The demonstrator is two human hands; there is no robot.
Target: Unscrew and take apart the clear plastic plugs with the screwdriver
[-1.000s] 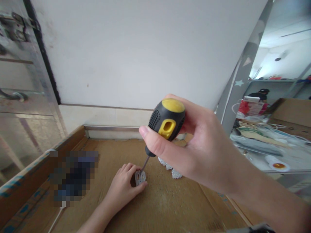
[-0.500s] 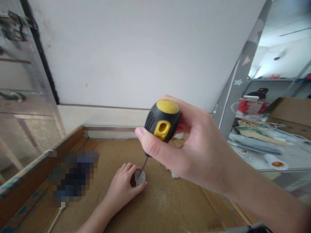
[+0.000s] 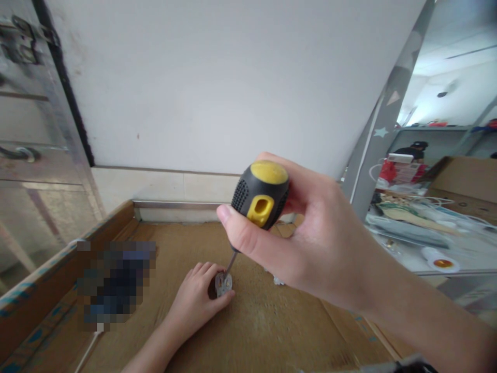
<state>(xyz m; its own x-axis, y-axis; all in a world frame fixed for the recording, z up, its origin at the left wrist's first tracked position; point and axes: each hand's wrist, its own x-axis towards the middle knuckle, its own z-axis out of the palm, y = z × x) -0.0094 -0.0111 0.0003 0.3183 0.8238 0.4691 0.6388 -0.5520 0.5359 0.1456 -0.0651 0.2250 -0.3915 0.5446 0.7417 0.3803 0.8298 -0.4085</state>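
Observation:
A stubby screwdriver (image 3: 261,194) with a black and yellow handle is gripped in my right hand (image 3: 310,233), thumb along its near side. Its thin metal shaft slants down and left to a small clear plastic piece (image 3: 223,285) with metal-looking parts inside. My left hand (image 3: 200,292) pinches that piece between thumb and fingers against the brown cardboard surface (image 3: 264,326). The shaft's tip meets the top of the piece; exactly where it sits inside is too small to tell. Small whitish pieces (image 3: 278,280) lie on the cardboard, partly hidden behind my right hand.
A blurred-out dark object (image 3: 120,282) with a white cable (image 3: 88,349) lies at left. A raised cardboard edge (image 3: 70,259) borders the left side. On the right stands a cluttered white table (image 3: 411,261) with a tape roll (image 3: 440,260). A person (image 3: 417,150) is farther back.
Almost nothing differs. The screwdriver handle has turned and shifted very slightly to the right in my right hand; my left hand stays in place on the clear piece.

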